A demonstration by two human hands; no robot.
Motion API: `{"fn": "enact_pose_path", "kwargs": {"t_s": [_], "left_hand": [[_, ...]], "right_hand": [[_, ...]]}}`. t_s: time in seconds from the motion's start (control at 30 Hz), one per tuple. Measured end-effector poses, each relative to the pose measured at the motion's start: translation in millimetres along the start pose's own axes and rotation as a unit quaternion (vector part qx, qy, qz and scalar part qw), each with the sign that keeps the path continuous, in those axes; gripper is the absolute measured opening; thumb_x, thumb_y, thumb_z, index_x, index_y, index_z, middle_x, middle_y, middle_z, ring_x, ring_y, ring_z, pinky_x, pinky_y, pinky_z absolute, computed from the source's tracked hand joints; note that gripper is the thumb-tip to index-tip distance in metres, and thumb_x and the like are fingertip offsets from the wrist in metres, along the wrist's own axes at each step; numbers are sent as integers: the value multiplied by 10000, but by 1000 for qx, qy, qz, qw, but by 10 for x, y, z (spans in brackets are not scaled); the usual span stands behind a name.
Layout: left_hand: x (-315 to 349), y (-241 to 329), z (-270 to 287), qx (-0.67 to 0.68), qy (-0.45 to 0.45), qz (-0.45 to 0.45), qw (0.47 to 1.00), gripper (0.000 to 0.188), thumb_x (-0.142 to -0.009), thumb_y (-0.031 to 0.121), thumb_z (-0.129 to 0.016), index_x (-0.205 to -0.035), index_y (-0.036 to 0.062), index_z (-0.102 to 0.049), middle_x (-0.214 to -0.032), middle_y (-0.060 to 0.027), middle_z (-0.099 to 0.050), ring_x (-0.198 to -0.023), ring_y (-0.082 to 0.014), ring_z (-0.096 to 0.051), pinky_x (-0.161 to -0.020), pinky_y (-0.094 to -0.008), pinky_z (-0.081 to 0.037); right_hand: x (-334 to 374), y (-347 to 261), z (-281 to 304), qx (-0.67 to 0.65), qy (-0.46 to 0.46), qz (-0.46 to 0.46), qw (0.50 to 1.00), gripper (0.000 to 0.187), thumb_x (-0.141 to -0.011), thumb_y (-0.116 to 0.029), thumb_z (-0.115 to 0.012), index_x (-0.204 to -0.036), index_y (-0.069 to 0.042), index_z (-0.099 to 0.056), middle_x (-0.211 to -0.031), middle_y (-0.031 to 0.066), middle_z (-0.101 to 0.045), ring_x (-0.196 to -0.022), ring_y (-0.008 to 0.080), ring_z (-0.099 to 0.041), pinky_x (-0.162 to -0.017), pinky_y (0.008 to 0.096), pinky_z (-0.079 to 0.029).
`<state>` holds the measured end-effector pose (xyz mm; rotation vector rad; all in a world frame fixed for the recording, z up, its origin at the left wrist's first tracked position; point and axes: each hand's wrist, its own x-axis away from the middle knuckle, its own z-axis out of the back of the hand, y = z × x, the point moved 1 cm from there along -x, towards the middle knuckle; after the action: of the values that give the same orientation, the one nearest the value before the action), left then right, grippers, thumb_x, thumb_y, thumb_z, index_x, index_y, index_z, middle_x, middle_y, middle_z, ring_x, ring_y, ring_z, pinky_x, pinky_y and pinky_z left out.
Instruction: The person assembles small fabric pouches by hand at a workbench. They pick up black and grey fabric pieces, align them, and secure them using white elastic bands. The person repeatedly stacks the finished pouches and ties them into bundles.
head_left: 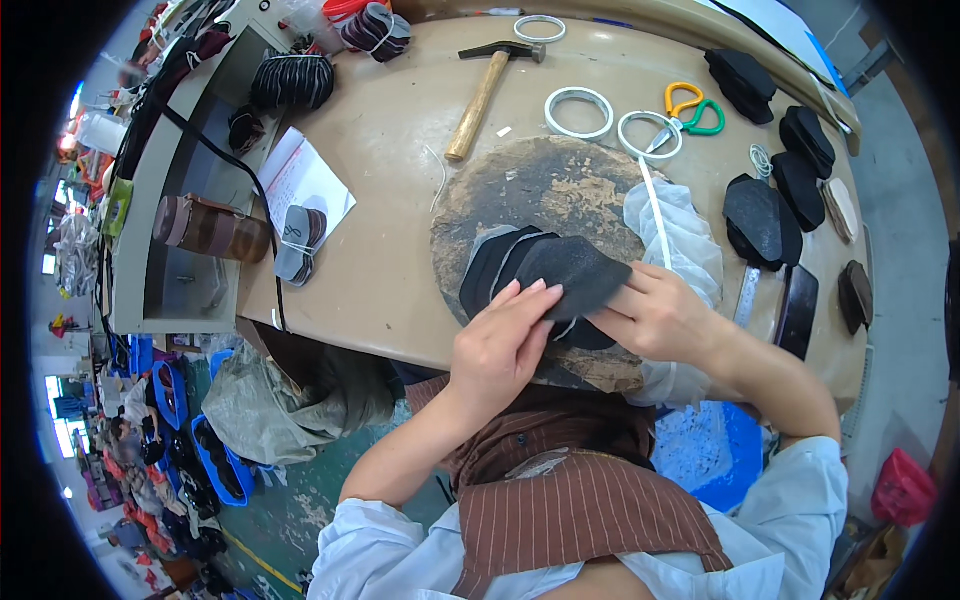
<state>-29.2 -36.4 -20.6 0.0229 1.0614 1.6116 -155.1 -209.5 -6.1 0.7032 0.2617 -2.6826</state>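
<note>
A fanned stack of thin, dark, rounded sheet pieces (572, 268) lies over the round worn wooden block (590, 185) in front of me. My left hand (505, 340) grips the near edge of the top piece, fingers lying on its upper face and thumb lower down. On the other side, my right hand (655, 308) pinches the right end of that piece, its fingertips partly hidden behind it. More dark pieces show beneath and to the left. A crumpled translucent white sheet (690, 225) sits beside my right hand, with a white strip (655, 215) across it.
Beyond the block are a hammer (482, 100), tape rolls (580, 112) and scissors (690, 112). Bundles of dark pieces (760, 215), a metal ruler (746, 295) and a phone (798, 312) lie right. Left are a bottle (215, 230), paper (305, 180) and a tied grey bundle (300, 245).
</note>
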Motion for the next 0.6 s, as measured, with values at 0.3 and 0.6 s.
{"fn": "enact_pose_path", "kwargs": {"t_s": [0.3,0.6], "left_hand": [[61,-76,17,-129,-104,-107,980,508,-763,206,-714,-1226,46,-579,-1239,-102,-584,-1172,-250,-553,-1008,-416,-421],[62,-14,9,-195,-147,-87,966,562,-754,281,-716,-1283,170,-561,-1282,-73,-501,-1217,-247,-464,-1037,-433,-381]], "right_hand": [[-205,202,88,-177,-95,-9,980,155,-722,-103,-637,-869,-61,-621,-925,75,-576,-886,281,-553,-853,384,-423],[-580,215,578,-199,-311,-18,929,209,-715,-250,-681,-654,-65,-607,-599,89,-568,-697,284,-571,-723,395,-429]]}}
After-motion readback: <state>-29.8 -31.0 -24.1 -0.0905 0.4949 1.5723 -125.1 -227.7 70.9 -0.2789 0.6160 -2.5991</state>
